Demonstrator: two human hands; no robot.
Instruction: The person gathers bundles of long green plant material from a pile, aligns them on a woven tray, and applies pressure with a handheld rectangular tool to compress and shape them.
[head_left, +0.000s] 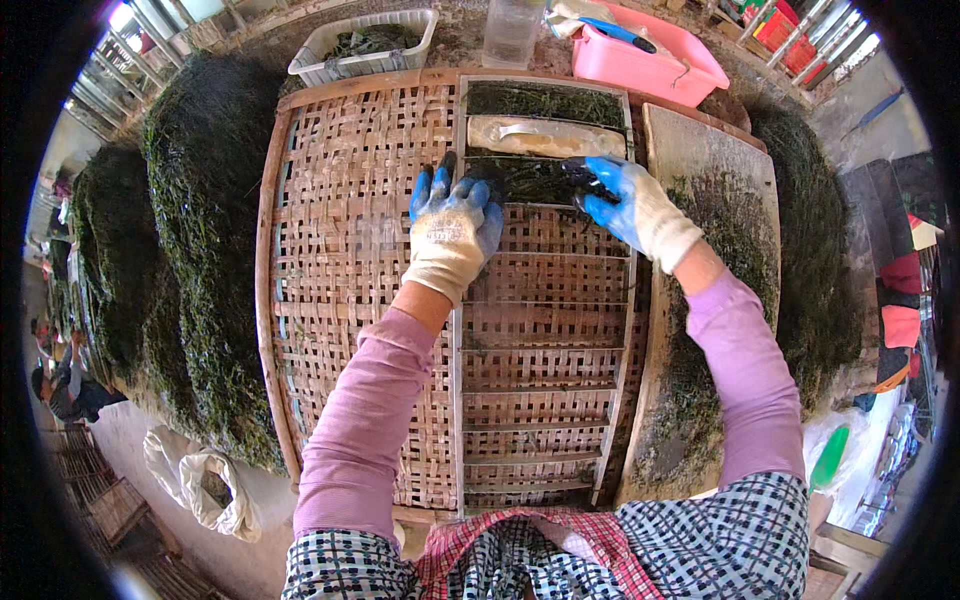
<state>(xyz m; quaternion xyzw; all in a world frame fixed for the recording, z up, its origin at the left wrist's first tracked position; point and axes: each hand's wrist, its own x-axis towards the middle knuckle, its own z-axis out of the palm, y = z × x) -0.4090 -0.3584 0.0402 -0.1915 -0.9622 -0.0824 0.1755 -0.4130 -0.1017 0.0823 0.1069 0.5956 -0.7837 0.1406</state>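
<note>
My left hand, in a white knit glove with blue coated fingers, lies palm down over the left rail of a ladder-like divided frame. Its thumb side meets dark green, stringy seaweed-like strands in the second filled compartment. My right hand, gloved alike, has its fingers bent at the right end of those strands; whether it grips any is unclear. Between this compartment and the filled top one lies a wooden block with a handle. The frame rests on a woven bamboo tray.
Right of the frame leans a strand-covered board. Dark green heaps rise at left and right. Behind are a pale basket, a clear container and a pink basin with a blue-handled tool. Another person is far left.
</note>
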